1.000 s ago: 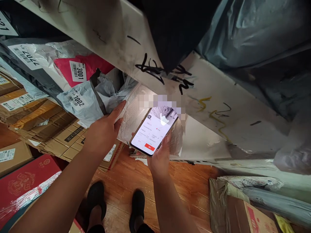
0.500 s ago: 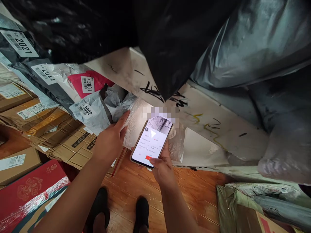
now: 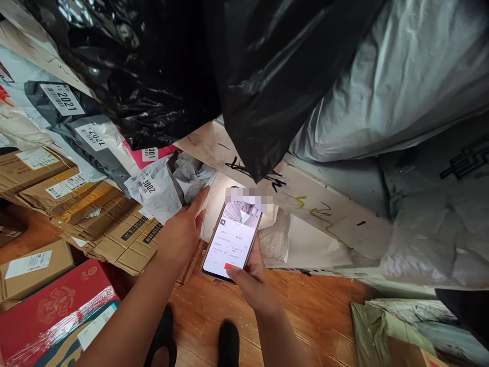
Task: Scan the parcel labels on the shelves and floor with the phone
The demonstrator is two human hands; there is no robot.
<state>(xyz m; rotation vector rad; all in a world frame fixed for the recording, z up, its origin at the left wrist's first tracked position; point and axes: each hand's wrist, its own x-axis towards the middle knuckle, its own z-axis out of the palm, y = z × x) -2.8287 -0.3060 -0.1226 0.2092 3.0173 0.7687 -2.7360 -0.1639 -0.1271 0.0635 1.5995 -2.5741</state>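
Note:
My right hand [image 3: 252,280] is closed around a smartphone [image 3: 233,242] held above the floor, its thumb on the red-orange button low on the lit screen. The screen's top part shows a camera picture of a label, with text below. Light shines on a clear-wrapped parcel [image 3: 275,239] behind the phone, partly hidden by it. My left hand [image 3: 183,224] reaches into the shelf with its index finger stretched out, beside a grey mailing bag [image 3: 162,188] labelled 3002. It touches the packages there; the other fingers are mostly hidden.
Black bags [image 3: 252,92] and a grey bag [image 3: 344,107] overhang a marked shelf edge [image 3: 317,209]. Bags labelled 2021 [image 3: 63,99] and 2022 lie left. Cardboard boxes [image 3: 110,224] and a red box [image 3: 57,306] stand lower left. More parcels [image 3: 408,326] sit lower right on the wooden floor.
The view has shifted, so the shelf and bags sit lower in the picture. My right hand still holds the phone, thumb at the red button. My left hand stays at the packages.

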